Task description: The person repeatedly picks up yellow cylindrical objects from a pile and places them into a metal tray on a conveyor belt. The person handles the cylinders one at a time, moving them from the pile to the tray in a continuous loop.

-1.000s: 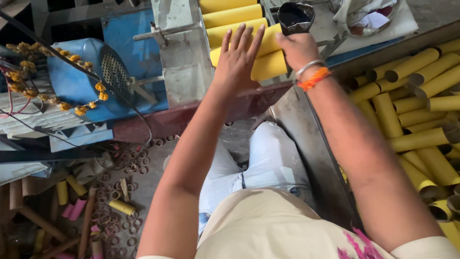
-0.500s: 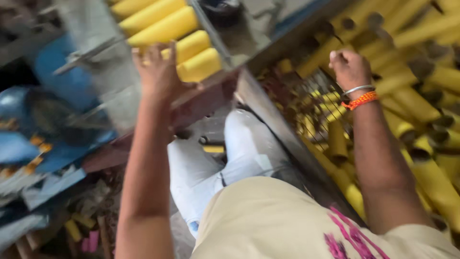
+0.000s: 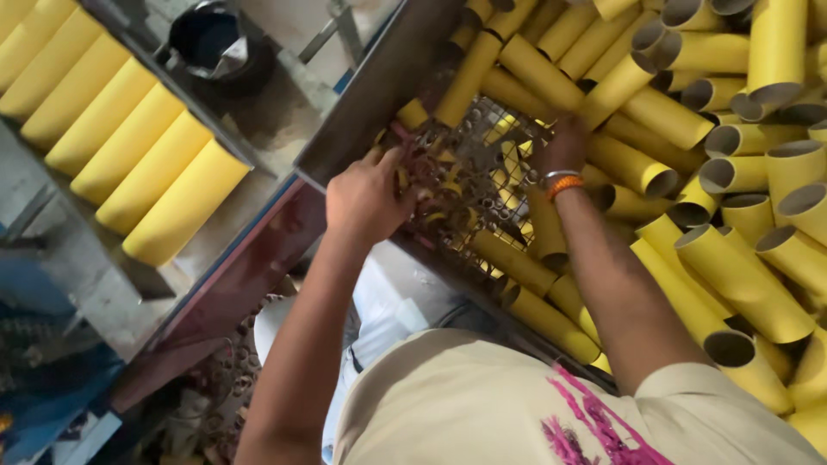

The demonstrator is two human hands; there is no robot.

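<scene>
My left hand (image 3: 366,200) rests curled at the near edge of a dark wire mesh basket (image 3: 469,176) littered with small cardboard rings. My right hand (image 3: 564,148) reaches the basket's far side; I cannot tell whether its fingers grip anything. The basket sits among a heap of yellow cardboard tubes (image 3: 689,172). To the left, a row of yellow tubes (image 3: 129,164) lies side by side on a grey metal desk (image 3: 276,120), beside a black round container (image 3: 211,43).

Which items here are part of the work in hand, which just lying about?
In hand:
left hand
right hand
wire mesh basket
loose yellow tubes

Lying about:
row of yellow tubes
black pot
small rings on floor
</scene>
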